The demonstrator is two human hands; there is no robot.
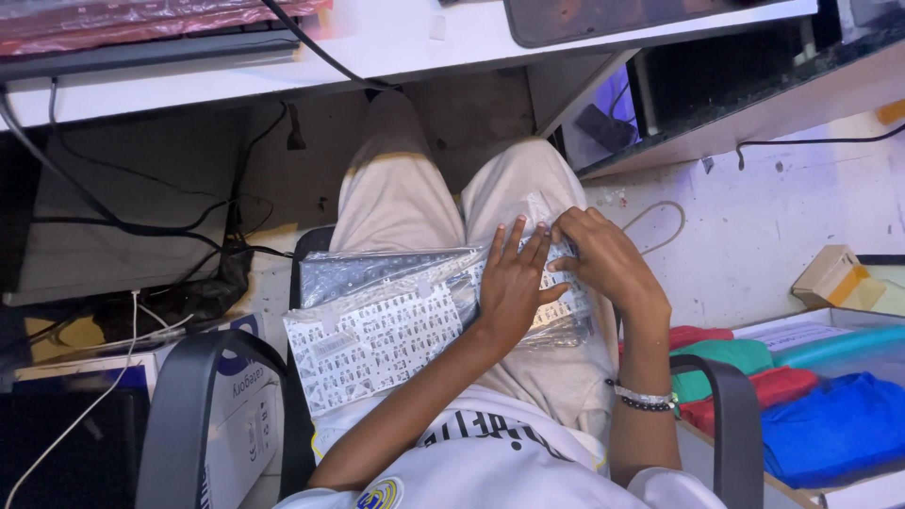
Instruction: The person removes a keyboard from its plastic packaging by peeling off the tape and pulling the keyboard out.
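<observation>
At centre frame, across the lap, two flat keyboard panels (396, 320) wrapped in clear plastic are stacked, white-backed one uppermost. The left hand (514, 283) is pressed flat, fingers spread; the right hand (603, 259) is curled, pinching the plastic wrap (556, 221).

A small computer repair workshop: a white desk (396, 42) carries a plastic-wrapped black keyboard (141, 33), tangled black cables (141, 226) hang beneath, bagged flat laptop keyboard panels (377, 320) rest on a lap, and cardboard boxes (830, 278) crowd the marked white floor (754, 236).
</observation>
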